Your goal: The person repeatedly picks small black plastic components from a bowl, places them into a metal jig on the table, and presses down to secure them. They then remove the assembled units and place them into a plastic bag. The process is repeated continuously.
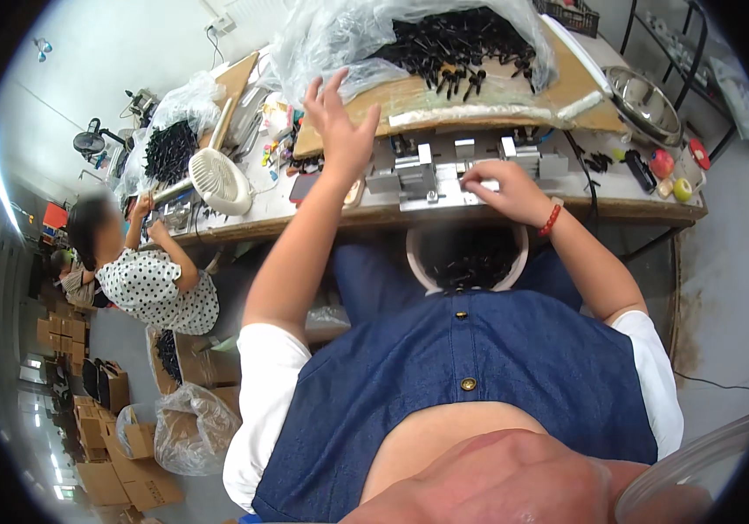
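Note:
My left hand [340, 131] is raised over the bench, fingers spread and nothing in them, close to the clear plastic bag [318, 39]. On the bench's front edge sits a silver metal fixture [431, 182] with blocks on both sides. My right hand [507, 194] rests at the middle of this fixture, its thumb and fingers pinched together; whatever lies between them is too small to make out. Beyond the fixture, small black stemmed parts [457, 44] are heaped on a cardboard-backed board [383, 100]. A pale round bucket [521, 262] below the bench edge holds more black parts.
A white fan [220, 181] stands left on the bench. Nearby, a co-worker in a dotted top [161, 288] handles parts beside another black heap [169, 150]. A steel bowl [645, 100] and a black bottle [640, 171] are at the right. Cardboard boxes [130, 472] stand on the floor.

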`<action>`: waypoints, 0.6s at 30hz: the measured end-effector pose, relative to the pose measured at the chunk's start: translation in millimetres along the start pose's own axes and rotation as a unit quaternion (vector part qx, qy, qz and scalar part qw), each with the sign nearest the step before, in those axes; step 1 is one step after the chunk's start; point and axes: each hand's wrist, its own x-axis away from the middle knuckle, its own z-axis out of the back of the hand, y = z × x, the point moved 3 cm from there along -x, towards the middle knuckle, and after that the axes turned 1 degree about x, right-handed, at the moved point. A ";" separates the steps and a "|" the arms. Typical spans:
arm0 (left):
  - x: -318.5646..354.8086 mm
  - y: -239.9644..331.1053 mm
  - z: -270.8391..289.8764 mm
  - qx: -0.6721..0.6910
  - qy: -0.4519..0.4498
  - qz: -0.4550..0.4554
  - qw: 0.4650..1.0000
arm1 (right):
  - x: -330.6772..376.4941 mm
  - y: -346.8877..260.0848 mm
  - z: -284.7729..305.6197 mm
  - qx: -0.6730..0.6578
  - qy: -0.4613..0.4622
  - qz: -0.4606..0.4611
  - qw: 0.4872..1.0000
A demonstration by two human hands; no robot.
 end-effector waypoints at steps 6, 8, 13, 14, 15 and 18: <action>-119.0 -57.7 -95.1 -0.119 -0.099 0.173 0.973 | -130.4 1.0 26.4 0.091 0.127 0.104 0.982; -144.2 -82.8 -118.6 -0.140 -0.102 0.177 0.969 | -177.9 7.8 31.0 0.186 0.152 0.135 0.961; -174.4 -150.8 -154.4 -0.045 -0.056 0.143 0.987 | -276.5 87.9 59.0 0.370 0.245 0.099 0.891; -179.2 -156.9 -150.3 0.004 -0.032 0.108 0.994 | -292.5 97.3 66.6 0.418 0.244 0.070 0.872; -177.6 -147.9 -149.9 0.086 -0.001 0.058 0.995 | -304.7 114.4 75.3 0.467 0.240 0.030 0.851; -163.2 -92.3 -132.9 0.360 -0.072 0.085 0.926 | -333.5 156.9 98.9 0.487 0.254 -0.030 0.835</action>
